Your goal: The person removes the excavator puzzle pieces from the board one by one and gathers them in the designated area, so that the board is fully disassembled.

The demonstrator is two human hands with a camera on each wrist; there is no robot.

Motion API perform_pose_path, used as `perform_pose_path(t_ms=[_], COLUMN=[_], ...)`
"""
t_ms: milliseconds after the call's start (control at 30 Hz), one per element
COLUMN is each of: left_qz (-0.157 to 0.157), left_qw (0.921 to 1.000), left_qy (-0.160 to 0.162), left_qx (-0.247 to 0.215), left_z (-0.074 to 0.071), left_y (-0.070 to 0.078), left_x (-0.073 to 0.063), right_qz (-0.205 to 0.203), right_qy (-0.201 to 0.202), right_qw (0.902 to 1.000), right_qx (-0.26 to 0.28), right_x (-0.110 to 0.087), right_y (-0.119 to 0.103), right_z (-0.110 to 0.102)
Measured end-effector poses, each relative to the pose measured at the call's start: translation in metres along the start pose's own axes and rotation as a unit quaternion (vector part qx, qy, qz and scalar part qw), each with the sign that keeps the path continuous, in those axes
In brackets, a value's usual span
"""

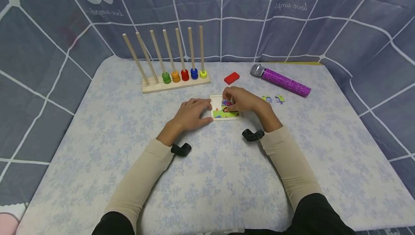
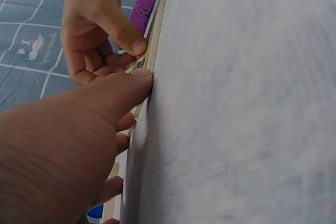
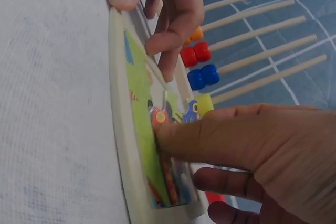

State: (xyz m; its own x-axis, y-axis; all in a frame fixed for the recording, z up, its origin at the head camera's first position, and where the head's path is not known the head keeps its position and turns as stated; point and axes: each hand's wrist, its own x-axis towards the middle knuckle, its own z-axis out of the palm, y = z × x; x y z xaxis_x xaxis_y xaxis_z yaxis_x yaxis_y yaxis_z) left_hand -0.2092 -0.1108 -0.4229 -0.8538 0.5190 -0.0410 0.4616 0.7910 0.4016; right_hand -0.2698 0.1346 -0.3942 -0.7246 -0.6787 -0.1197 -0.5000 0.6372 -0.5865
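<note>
A small wooden jigsaw frame (image 1: 239, 117) lies on the table, with green picture pieces (image 3: 139, 77) along its near side and bare wood at its upper left. My left hand (image 1: 193, 114) holds the frame's left end, thumb at the near corner and fingers along the side. Over the right part of the frame, my right hand (image 1: 242, 100) pinches a colourful puzzle piece (image 3: 160, 115), its thumb pressing on the printed face. The fingers partly cover that piece. Two loose puzzle pieces (image 1: 280, 99) lie to the right of my right hand.
Behind the frame stands a wooden peg rack (image 1: 152, 88) with upright rods and coloured beads. A red block (image 1: 231, 78) and a glittery purple microphone (image 1: 285, 83) lie at the back right. Grey-blue curtain (image 1: 207, 8) surrounds the cloth-covered table (image 1: 220, 177).
</note>
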Motion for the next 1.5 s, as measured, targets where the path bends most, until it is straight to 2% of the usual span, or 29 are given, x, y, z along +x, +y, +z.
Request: perform_pose_path(t_ms=[233,533,633,733,867,1033,1167,1267,1367,1500], left_qz=[0.001,-0.001,-0.003,-0.005,-0.005,-0.004,-0.002,-0.003,-0.005,-0.002], left_qw=[1.0,1.0,1.0,1.0,1.0,0.9999,0.9999,1.0,0.9999,1.0], left_qy=[0.0,0.004,0.002,0.001,-0.001,-0.003,-0.001,0.0,0.0,-0.002], left_qx=[0.002,0.003,0.003,0.004,0.007,0.012,0.013,0.009,0.011,0.006], left_z=[0.001,0.002,0.004,0.004,0.004,0.002,0.002,0.001,0.001,0.001], left_y=[0.0,-0.001,-0.002,-0.002,-0.002,-0.001,-0.001,-0.001,-0.001,-0.001], left_x=[0.001,0.0,0.0,0.001,0.001,0.002,0.002,0.002,0.001,0.001], right_qz=[-0.016,-0.004,-0.002,0.001,-0.006,-0.005,0.025,0.051,0.056,0.055], right_qy=[0.014,0.026,0.037,0.064,0.106,0.132,0.137,0.129,0.118,0.114], right_qw=[0.9995,0.9978,0.9981,0.9977,0.9943,0.9899,0.9857,0.9851,0.987,0.9865], right_qx=[-0.024,-0.061,-0.049,-0.023,-0.012,-0.051,-0.094,-0.102,-0.094,-0.104], right_x=[-0.002,-0.002,-0.002,-0.006,-0.023,-0.058,-0.093,-0.113,-0.122,-0.122], right_y=[-0.007,-0.01,-0.003,0.004,0.014,0.039,0.062,0.074,0.08,0.082], right_z=[-0.002,-0.003,-0.005,-0.011,-0.025,-0.041,-0.046,-0.044,-0.04,-0.033])
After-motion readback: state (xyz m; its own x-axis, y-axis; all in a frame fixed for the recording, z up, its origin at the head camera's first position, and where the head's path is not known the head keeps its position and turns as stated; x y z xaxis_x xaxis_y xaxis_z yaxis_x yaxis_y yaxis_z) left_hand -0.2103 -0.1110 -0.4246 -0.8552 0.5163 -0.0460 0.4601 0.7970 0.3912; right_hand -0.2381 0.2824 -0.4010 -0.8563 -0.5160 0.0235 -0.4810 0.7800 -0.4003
